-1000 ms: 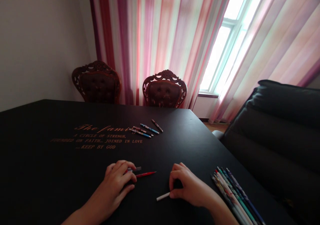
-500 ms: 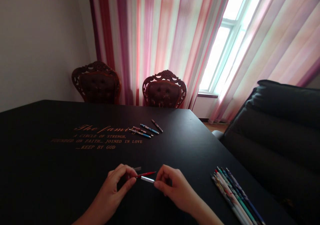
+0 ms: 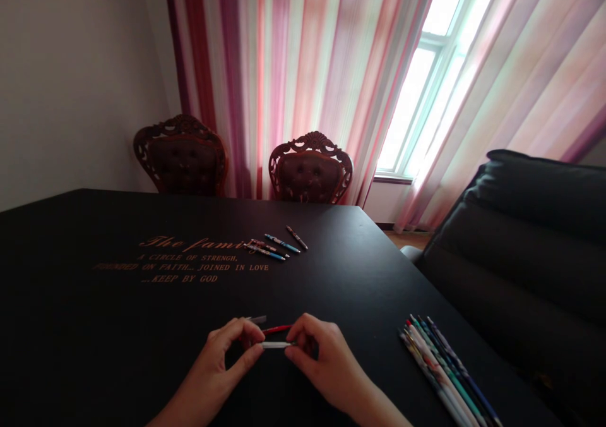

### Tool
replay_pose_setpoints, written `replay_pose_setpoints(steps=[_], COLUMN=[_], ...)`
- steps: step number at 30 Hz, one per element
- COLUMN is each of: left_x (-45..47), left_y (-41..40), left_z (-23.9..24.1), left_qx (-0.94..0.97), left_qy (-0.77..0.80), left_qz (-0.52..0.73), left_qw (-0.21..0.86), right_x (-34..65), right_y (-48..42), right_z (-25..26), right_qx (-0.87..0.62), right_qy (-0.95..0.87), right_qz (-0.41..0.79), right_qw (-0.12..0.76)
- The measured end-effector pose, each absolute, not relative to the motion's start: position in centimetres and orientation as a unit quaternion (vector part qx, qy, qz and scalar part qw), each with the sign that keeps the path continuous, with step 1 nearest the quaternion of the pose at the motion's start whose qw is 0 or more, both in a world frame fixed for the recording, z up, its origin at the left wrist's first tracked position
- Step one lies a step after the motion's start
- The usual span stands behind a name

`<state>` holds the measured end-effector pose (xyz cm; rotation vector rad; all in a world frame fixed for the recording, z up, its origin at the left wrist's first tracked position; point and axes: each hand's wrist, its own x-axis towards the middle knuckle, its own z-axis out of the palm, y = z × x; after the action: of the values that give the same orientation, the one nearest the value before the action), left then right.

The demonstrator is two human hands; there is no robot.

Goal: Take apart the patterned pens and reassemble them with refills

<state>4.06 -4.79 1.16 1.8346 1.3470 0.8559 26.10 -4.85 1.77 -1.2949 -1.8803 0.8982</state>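
Both my hands meet low in the middle of the black table (image 3: 95, 326). My left hand (image 3: 227, 360) and my right hand (image 3: 319, 360) each pinch one end of a short white pen barrel (image 3: 275, 345), held level between them just above the tabletop. A red pen refill (image 3: 277, 329) lies right behind it. A small grey pen piece (image 3: 258, 319) rests on the table just beyond the left fingers.
Several patterned pens (image 3: 279, 245) lie further back near the gold lettering (image 3: 189, 261). A bundle of pens (image 3: 442, 367) lies at the right near the table edge. Two carved chairs (image 3: 310, 168) stand at the far side, a dark sofa (image 3: 530, 244) at right.
My right hand lifted the white barrel from the table and carried it left. Now both hands hold it between them by the red refill.
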Motion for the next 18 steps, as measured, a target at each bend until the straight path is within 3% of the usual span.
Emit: replay_pose_setpoints(steps=[10,14,18], left_x=[4.4,4.2,3.0], left_y=[-5.4,-5.5,-4.7], left_z=[1.2,1.2,1.3], left_qx=[0.754,0.78,0.804], left_qy=[0.516,0.49,0.482], left_qz=[0.289,0.286,0.303], left_qw=[0.285,0.264,0.175], right_x=[24.7,24.5,25.4], right_y=[-5.6,-5.4,-4.3], right_z=[1.1,0.7,0.8], right_qx=[-0.455,-0.444,-0.382], right_qy=[-0.729,-0.68,-0.523], right_qz=[0.365,0.446,0.604], right_qw=[0.358,0.377,0.465])
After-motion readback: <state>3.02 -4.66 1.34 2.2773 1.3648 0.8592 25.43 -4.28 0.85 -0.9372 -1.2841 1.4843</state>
